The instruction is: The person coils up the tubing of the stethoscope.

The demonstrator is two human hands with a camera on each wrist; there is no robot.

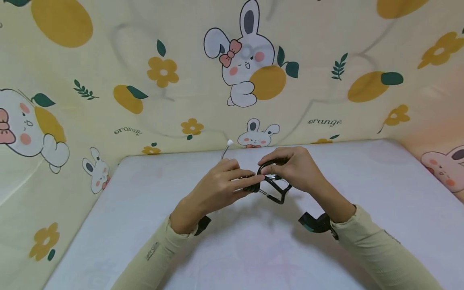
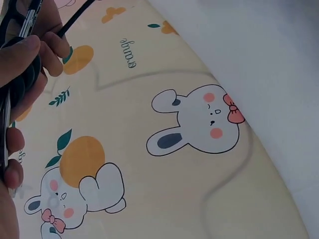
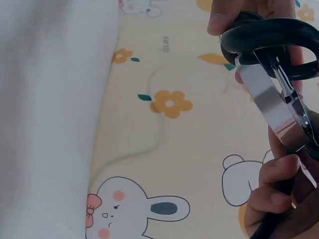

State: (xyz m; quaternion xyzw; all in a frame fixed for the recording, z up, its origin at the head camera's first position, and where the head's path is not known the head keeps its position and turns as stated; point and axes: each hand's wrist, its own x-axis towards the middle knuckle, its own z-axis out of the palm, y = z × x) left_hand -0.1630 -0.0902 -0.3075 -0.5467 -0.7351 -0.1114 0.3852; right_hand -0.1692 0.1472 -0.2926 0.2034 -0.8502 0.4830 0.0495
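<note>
Both hands hold a stethoscope above the table, its black tubing wound round its shiny metal parts. My left hand [image 1: 224,185] grips the bundled coils of tubing [image 2: 27,82]. Beyond its fingers a white eartip [image 1: 230,142] sticks up on a thin metal tube. My right hand [image 1: 299,171] pinches a bend of the black tubing close to the left fingertips. A forked part of the stethoscope [image 1: 274,185] hangs below the right fingers. The right wrist view shows a thick tubing loop [image 3: 279,30] beside a flat silver band [image 3: 269,94]. The chest piece cannot be made out.
Beneath the hands is a white-covered table [image 1: 253,245]. A cream cloth [image 1: 203,88] printed with rabbits, oranges and flowers rises behind it and on both sides. Dark wrist devices sit under the left sleeve [image 1: 152,251] and the right sleeve [image 1: 377,245].
</note>
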